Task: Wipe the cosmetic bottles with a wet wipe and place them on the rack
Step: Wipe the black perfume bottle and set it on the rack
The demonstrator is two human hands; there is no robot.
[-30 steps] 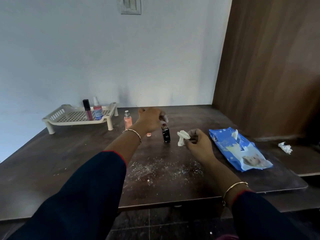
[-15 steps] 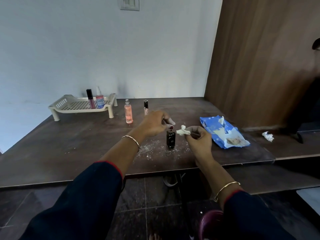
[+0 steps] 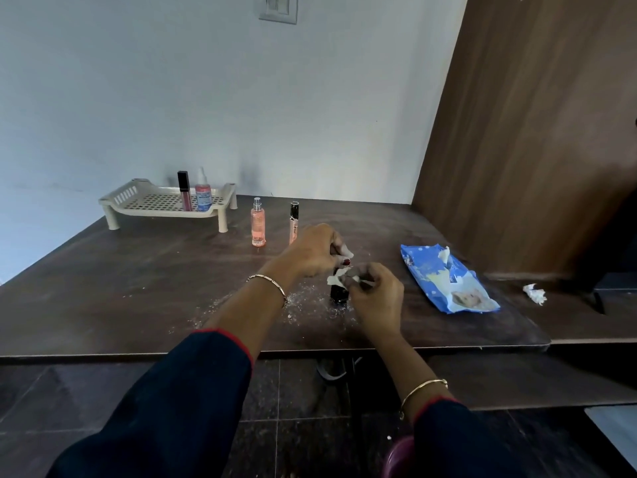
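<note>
A small dark bottle (image 3: 339, 292) was held upright on the table (image 3: 120, 288), its top pinched by the left grip (image 3: 315, 251), while a wet wipe (image 3: 337, 277) was clasped in the right grip (image 3: 375, 298) against the bottle's upper part. A peach spray bottle (image 3: 258, 225) and a slim tube (image 3: 293, 223) were seen standing beside the rack (image 3: 117, 201), on which a lip gloss (image 3: 184, 192) and a pink bottle (image 3: 202, 193) were kept.
</note>
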